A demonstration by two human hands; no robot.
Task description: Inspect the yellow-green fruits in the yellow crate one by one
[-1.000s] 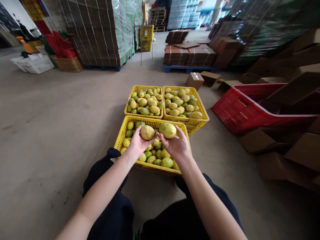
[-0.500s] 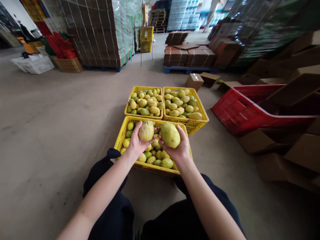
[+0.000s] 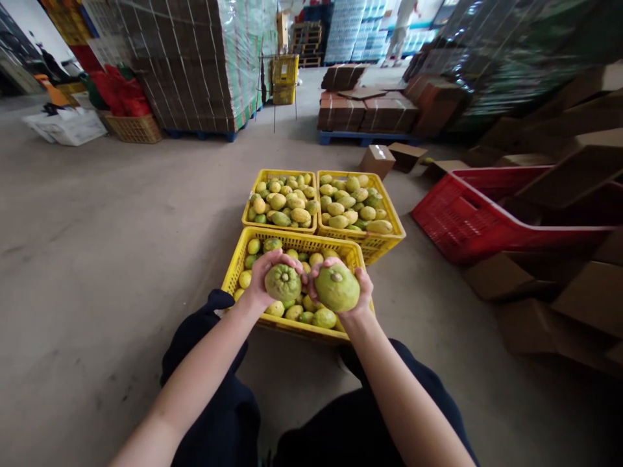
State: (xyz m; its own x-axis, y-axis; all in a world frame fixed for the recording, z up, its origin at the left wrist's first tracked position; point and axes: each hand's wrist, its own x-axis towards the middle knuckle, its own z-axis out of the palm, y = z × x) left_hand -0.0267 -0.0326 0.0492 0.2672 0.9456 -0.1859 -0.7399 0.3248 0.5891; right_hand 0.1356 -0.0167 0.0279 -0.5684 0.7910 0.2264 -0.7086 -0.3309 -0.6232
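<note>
My left hand [image 3: 259, 280] is wrapped round a green papaya [image 3: 283, 283], with its ribbed stem end turned up toward me. In my right hand [image 3: 363, 303] sits a larger, smoother yellow-green papaya [image 3: 337, 288], its stem stub also facing me. The two hands are side by side, their inner fingers close together and partly hidden by the fruit. Both are above the near yellow crate [image 3: 351, 245], which holds many green and yellow papayas. Behind it stand a left yellow crate [image 3: 247, 211] and a right yellow crate [image 3: 374, 246], also full of papayas.
A red crate [image 3: 457, 214] with cardboard in it stands at the right, among loose cardboard boxes [image 3: 516, 275]. Flattened cartons [image 3: 367, 113] lie on a blue pallet [image 3: 360, 138] farther back. A wrapped pallet stack [image 3: 180, 71] stands back left. A person [image 3: 402, 32] is far off.
Both papayas have been tipped so their stem ends now face me, and my hands have turned and come slightly lower and nearer. The distant person has moved a little left.
</note>
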